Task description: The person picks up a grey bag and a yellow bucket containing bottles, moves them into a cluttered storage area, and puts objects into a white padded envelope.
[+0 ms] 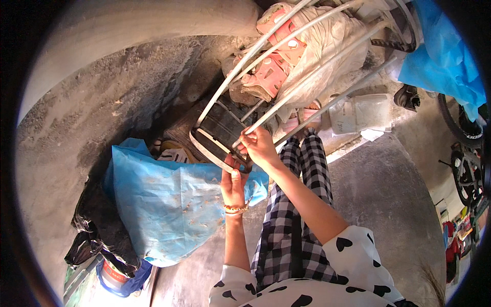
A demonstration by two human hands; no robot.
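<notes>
White metal tubes make up a long frame (pixel 219 94), lying aslant before the seated or standing person, its curved end nearest the hands. The right hand (pixel 260 147) pinches one tube (pixel 302 86) close to its lower end, thumb and fingers closed narrowly around it. Just below, the left hand (pixel 232 185) points upward and grips the frame's near corner; some of its fingertips are hidden. So the tube's end sits at the right fingertips, near the left ones, with the flat band (pixel 209 154) curving away leftward. The step seems to be working the tube's end at that corner; whether it is attached cannot be told. Next, I judge, calls for a steady left grip while the right fingers line up the tube. A blue sheet (pixel 169 199) spreads to the left.
</notes>
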